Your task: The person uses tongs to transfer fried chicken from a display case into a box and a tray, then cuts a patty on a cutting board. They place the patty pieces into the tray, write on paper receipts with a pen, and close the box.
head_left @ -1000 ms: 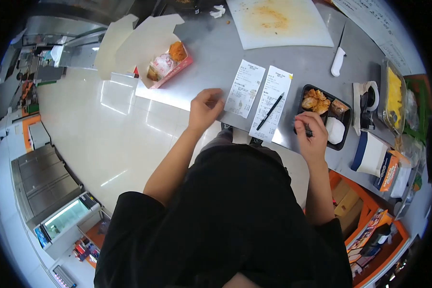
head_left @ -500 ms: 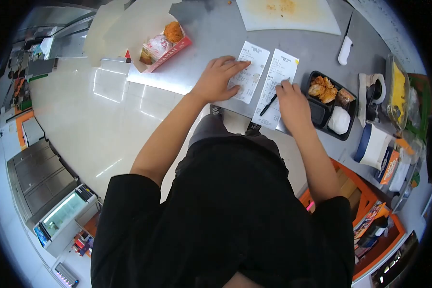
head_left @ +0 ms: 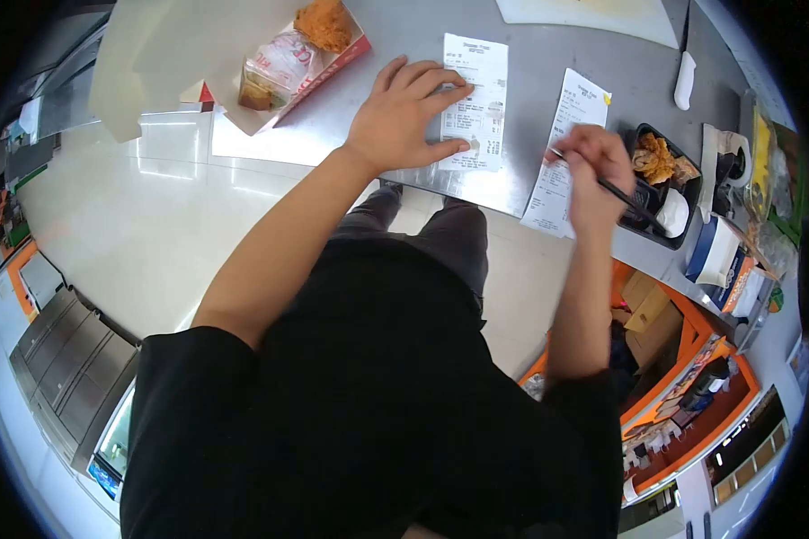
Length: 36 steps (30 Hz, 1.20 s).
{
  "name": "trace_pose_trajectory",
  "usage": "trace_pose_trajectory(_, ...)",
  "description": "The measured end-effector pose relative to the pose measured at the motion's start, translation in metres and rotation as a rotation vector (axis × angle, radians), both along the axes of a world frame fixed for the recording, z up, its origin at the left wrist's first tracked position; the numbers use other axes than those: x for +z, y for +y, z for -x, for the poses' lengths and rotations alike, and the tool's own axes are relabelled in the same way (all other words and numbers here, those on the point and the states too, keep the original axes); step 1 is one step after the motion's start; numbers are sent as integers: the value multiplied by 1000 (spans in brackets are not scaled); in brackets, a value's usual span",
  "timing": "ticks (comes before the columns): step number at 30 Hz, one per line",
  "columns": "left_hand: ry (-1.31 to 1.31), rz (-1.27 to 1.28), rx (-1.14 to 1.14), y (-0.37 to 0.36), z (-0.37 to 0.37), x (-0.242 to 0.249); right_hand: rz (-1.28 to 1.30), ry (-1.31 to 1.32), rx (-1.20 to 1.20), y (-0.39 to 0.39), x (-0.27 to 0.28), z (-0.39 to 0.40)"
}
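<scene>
My left hand lies with spread fingers on the steel table, its fingertips at the left edge of a printed receipt. In my right hand is a black pen, gripped between thumb and fingers above a second receipt. That receipt has a small yellow mark near its top right corner. To the right of it, partly behind my right hand, is a black compartment tray with fried chicken and a white rounded item.
An open red-and-white box at the upper left holds a fried piece and wrapped food. A cutting board and a white-handled knife are at the back. Boxes and containers crowd the right end.
My right hand has picked up the pen from the second receipt. The view has shifted, and the two receipts now lie farther apart. My left hand still rests by the first receipt.
</scene>
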<state>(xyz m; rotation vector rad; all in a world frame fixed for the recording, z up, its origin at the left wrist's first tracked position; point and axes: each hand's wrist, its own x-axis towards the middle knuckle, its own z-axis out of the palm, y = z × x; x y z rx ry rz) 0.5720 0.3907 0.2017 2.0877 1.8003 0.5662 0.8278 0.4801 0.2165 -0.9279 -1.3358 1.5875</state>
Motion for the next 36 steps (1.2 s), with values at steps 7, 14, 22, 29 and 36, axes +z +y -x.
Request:
trace_pose_trajectory(7,-42,23,-35,3,5,-4,-49,-110,-3,-34,-36,58)
trace_pose_trajectory(14,-82,22,-28,4,6,-7,69,-307,-90,-35,-53,57)
trace_pose_trajectory(22,-108,19,-18,4,6,-5,55,-252,-129,-39,-47,67)
trace_pose_trajectory(29,-120,11,-16,4,7,-5,69,-237,-120,-37,-49,63)
trace_pose_trajectory(36,-104,18,-16,3,6,-6,18,-277,-170,-40,-52,64)
